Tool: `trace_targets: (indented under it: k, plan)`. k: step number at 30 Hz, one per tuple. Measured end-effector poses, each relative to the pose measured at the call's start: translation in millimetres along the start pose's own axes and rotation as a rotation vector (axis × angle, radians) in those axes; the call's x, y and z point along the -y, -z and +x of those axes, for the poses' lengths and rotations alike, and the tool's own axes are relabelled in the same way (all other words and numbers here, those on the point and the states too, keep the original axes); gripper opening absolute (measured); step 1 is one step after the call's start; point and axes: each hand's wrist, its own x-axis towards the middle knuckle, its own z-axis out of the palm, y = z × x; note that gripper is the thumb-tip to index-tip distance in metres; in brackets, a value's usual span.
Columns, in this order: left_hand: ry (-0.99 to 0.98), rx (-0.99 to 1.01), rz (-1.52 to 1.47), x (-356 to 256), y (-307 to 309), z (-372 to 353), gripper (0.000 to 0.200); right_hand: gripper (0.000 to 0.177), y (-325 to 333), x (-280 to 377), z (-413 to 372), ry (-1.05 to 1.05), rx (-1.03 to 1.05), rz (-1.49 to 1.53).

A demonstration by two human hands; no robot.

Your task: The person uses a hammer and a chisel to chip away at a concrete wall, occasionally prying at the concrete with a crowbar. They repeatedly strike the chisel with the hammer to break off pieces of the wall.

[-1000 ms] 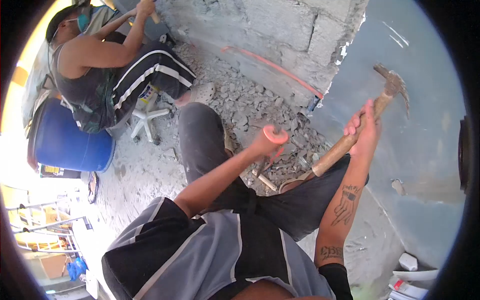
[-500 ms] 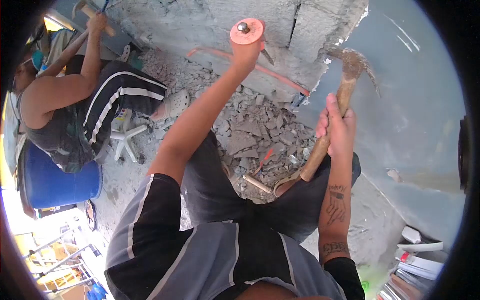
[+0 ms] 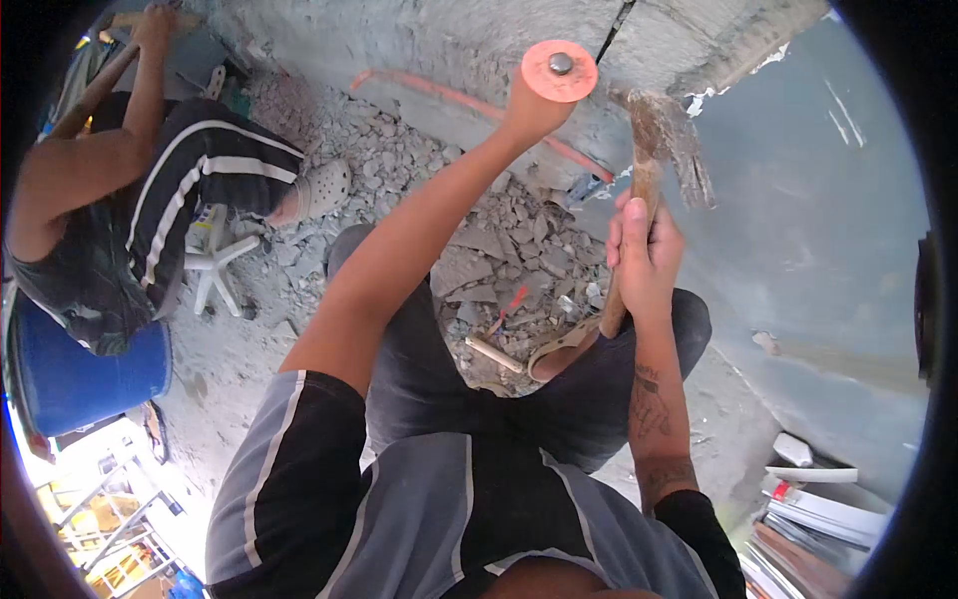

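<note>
A chisel with a round pink hand guard (image 3: 559, 72) is in the grip of my left hand (image 3: 536, 108), close to the rough concrete wall (image 3: 449, 45). The guard covers most of the fingers, and the chisel's tip is hidden. My right hand (image 3: 649, 250) is wrapped round the wooden handle of a hammer (image 3: 647, 180), thumb along the handle. The dusty hammer head is raised just right of the pink guard, apart from it. Below both hands, broken concrete (image 3: 479, 265) covers the floor between my knees.
At the left a co-worker (image 3: 80, 190) sits with raised arms, near a blue barrel (image 3: 90, 364) and a white star-shaped base (image 3: 215, 262). A reddish pipe (image 3: 439, 92) runs along the wall's foot. A small tool with a pale handle (image 3: 496, 354) lies by my foot. Long strips (image 3: 823, 519) lie lower right.
My left hand and the chisel have shifted right in the view. The hammer has moved left, its head now closer to the guard. The co-worker appears farther left.
</note>
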Motion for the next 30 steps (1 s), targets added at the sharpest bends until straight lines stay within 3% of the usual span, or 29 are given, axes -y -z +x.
trace_targets:
  k: [2, 3, 5, 6, 9, 13, 15, 16, 18, 19, 20, 22, 24, 26, 29, 30]
  plan:
    - [0.143, 0.040, 0.022, -9.8, -6.6, 6.0, 0.024, 0.035, -3.0, 11.2, -3.0, 0.086, 0.005, -0.149]
    - [0.185, 0.012, -0.034, -16.1, -10.0, 3.4, 0.021, 0.034, -4.1, 17.7, -6.3, 0.257, -0.082, -0.240]
    - [0.138, -0.043, 0.015, -10.2, -22.3, -6.0, 0.022, 0.030, -17.9, 36.5, -23.9, 0.316, -0.137, -0.048]
    - [0.084, -0.062, 0.071, -5.2, -26.1, -7.6, 0.023, 0.030, -18.6, 32.0, -19.5, 0.324, -0.102, -0.057]
    - [0.245, -0.049, 0.054, -30.7, -27.0, -12.7, 0.029, 0.032, -20.2, 31.9, 0.5, 0.229, -0.173, -0.825]
    - [0.189, -0.096, 0.028, -20.0, -33.6, -16.4, 0.031, 0.042, -15.6, 64.9, -10.3, 0.115, -0.133, -0.939]
    - [0.190, -0.133, 0.045, -16.5, -35.3, -18.7, 0.031, 0.047, -12.0, 85.0, -27.5, 0.080, -0.256, -0.425]
    - [0.169, -0.149, 0.073, -14.9, -33.7, -16.9, 0.032, 0.047, -15.7, 83.0, -24.2, 0.082, -0.243, -0.437]
    - [0.197, -0.178, 0.061, -15.0, -32.7, -15.4, 0.026, 0.032, -24.5, 67.9, -14.8, 0.321, -0.370, 0.008]
    - [0.218, -0.192, 0.046, -16.2, -32.0, -15.1, 0.022, 0.032, -25.7, 48.5, -6.7, 0.272, -0.481, -0.315]
    - [0.220, -0.197, 0.042, -17.5, -28.0, -14.0, 0.022, 0.032, -22.2, 35.4, 2.9, 0.273, -0.478, -0.321]
    - [0.302, -0.124, -0.076, -18.5, -22.5, -14.7, 0.023, 0.041, -15.4, 27.1, 17.0, 0.089, -0.141, -0.965]
    - [0.229, -0.203, -0.015, -1.4, -33.3, -12.2, 0.024, 0.036, -14.2, 39.6, 17.4, 0.121, -0.174, -0.938]
    - [0.216, -0.270, 0.028, -2.0, -41.6, -28.7, 0.024, 0.036, -23.8, 84.3, -4.5, -0.015, -0.318, -0.477]
    - [0.265, -0.181, -0.009, -8.5, -27.9, -24.5, 0.026, 0.039, -30.1, 97.3, -16.4, 0.415, -0.316, 0.004]
    - [0.267, -0.176, -0.016, -9.7, -25.9, -23.8, 0.026, 0.039, -28.9, 83.1, -15.5, 0.415, -0.315, 0.004]
